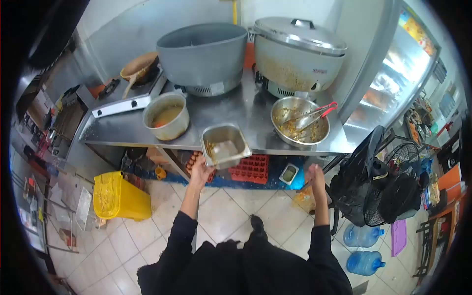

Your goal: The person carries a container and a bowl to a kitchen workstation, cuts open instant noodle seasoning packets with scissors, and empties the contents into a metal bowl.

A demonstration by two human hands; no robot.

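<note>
My left hand (198, 173) is closed on the near left corner of a rectangular steel food pan (227, 142), which is tilted at the counter's front edge. Bits of brownish food cling inside the pan's left wall. My right hand (315, 174) is in front of the counter, below a steel mixing bowl (278, 122); its fingers are blurred, and I cannot make out whether they are closed. Food scraps coat the bowl, and red-handled tongs (324, 110) rest in it. Left of the pan stands a pot (183, 123) with cloudy liquid and something orange inside.
Two large rice cookers, one open (201, 64) and one lidded (295, 59), stand at the back of the steel counter (246, 110). A frying pan (137, 66) sits on a stove (130, 104). Below are a yellow bin (123, 199), red egg trays (250, 169) and water bottles (363, 236).
</note>
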